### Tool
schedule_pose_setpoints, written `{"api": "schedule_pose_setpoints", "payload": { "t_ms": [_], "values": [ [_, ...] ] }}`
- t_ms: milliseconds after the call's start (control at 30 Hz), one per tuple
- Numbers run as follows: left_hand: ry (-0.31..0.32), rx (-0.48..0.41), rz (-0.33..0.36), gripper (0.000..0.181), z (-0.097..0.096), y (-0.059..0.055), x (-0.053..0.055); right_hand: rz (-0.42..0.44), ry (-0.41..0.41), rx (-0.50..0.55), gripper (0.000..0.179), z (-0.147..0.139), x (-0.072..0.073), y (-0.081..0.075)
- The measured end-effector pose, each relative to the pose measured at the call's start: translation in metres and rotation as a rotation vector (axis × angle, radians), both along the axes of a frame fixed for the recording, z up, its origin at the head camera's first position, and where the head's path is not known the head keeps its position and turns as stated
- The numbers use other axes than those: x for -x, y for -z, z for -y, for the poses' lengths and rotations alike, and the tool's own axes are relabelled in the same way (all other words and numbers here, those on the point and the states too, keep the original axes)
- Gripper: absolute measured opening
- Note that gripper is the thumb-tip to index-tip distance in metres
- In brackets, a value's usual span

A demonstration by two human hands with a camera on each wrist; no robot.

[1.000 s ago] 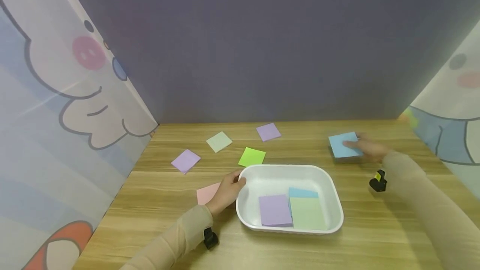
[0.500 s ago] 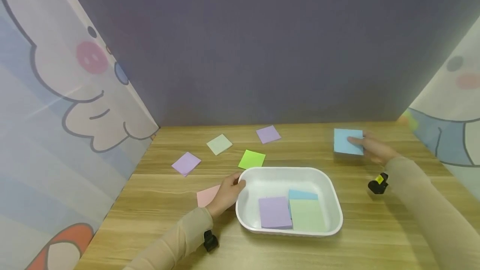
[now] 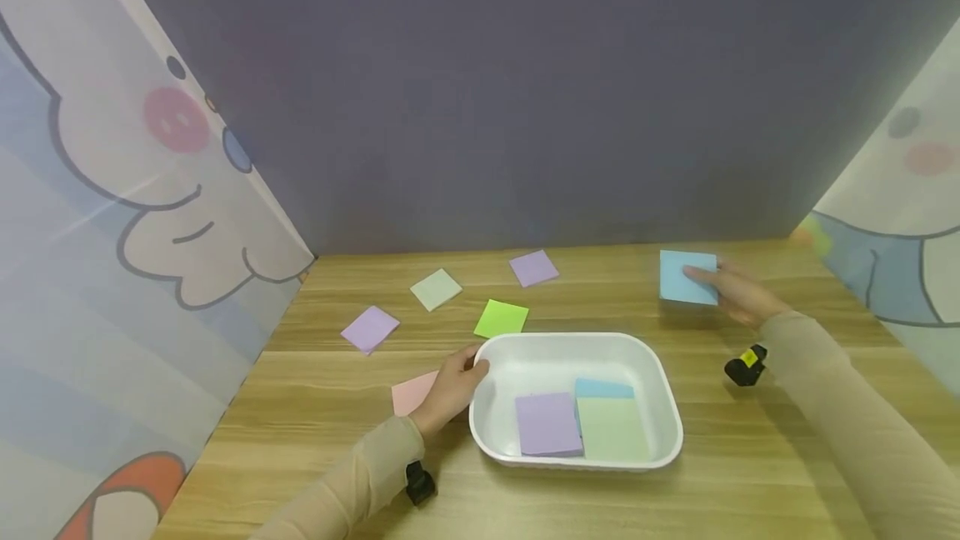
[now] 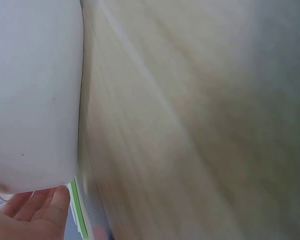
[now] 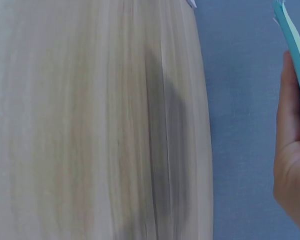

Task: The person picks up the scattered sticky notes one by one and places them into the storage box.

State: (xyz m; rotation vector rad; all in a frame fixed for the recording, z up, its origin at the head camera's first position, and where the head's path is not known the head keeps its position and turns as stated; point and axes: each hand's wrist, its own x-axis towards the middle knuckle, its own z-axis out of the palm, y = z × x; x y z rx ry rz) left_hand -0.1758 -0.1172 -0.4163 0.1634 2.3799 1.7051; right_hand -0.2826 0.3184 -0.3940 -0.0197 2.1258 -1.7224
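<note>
My left hand [image 3: 452, 388] grips the left rim of a white plastic tub [image 3: 527, 361]; in the left wrist view its fingers [image 4: 52, 212] curl against the outer wall. Inside the tub lie a purple sticky note pad [image 3: 547, 425] and a pale green one [image 3: 613, 430], which partly covers a blue pad [image 3: 604, 388]. At the back right, my right hand [image 3: 742, 292] pinches another blue sticky note pad [image 3: 667, 280] by its right side, thumb on top. The right wrist view shows that pad [image 5: 296, 50] edge-on, raised above the table, with fingers behind it.
Left of and behind the tub, two purple pads [image 3: 371, 328] [image 3: 534, 268], a pale green pad [image 3: 437, 289] and a bright green pad [image 3: 501, 318] lie scattered. A pink pad [image 3: 411, 394] is partly behind the left hand. A dark grey panel [image 3: 555, 107] borders the wooden table's back.
The right hand has lifted the blue pad a little and turned it from slanted to nearly square. The left hand keeps its hold on the tub.
</note>
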Motion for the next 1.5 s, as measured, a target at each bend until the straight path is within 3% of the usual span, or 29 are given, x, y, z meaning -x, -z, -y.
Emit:
{"api": "schedule_pose_setpoints", "payload": {
  "t_ms": [100, 200, 367, 400, 533, 600, 800, 1000, 1100, 1300, 1433, 1500],
  "values": [
    [-0.009, 0.004, -0.002, 0.042, 0.003, 0.014, 0.007, -0.014, 0.004, 0.006, 0.097, 0.003, 0.000, -0.001],
    [-0.015, 0.022, -0.010, 0.042, 0.004, 0.019, 0.010, -0.035, 0.033, 0.012, 0.092, 0.005, -0.002, -0.002],
    [-0.015, 0.037, -0.004, 0.041, 0.006, 0.020, 0.010, -0.028, 0.120, 0.042, 0.049, 0.010, -0.006, -0.002],
    [-0.013, 0.038, -0.003, 0.041, 0.007, 0.020, 0.009, -0.024, 0.134, 0.041, 0.050, 0.012, -0.006, -0.002],
    [-0.005, 0.035, -0.002, 0.040, 0.008, 0.020, 0.009, 0.002, 0.147, 0.019, 0.093, 0.016, -0.010, -0.003],
    [-0.003, 0.031, -0.004, 0.040, 0.008, 0.021, 0.009, -0.002, 0.152, -0.011, 0.101, 0.018, -0.011, -0.002],
    [-0.007, 0.010, -0.003, 0.041, 0.005, 0.017, 0.008, 0.005, 0.127, -0.022, 0.100, 0.022, -0.010, -0.002],
    [0.003, 0.010, -0.007, 0.040, 0.000, -0.013, -0.006, -0.005, 0.121, -0.032, 0.100, 0.027, -0.012, -0.006],
    [0.005, 0.014, -0.009, 0.040, -0.002, -0.019, -0.010, 0.000, 0.129, -0.006, 0.100, 0.030, -0.013, -0.008],
    [0.012, 0.004, -0.005, 0.041, -0.001, -0.015, -0.008, -0.034, 0.126, 0.051, 0.091, 0.029, -0.013, -0.007],
    [0.005, -0.007, -0.006, 0.041, 0.002, 0.002, 0.000, -0.052, 0.145, 0.124, 0.070, 0.029, -0.014, -0.005],
    [0.002, -0.005, -0.008, 0.042, 0.003, 0.010, 0.003, -0.048, 0.145, 0.082, 0.074, 0.030, -0.016, -0.005]
  ]
}}
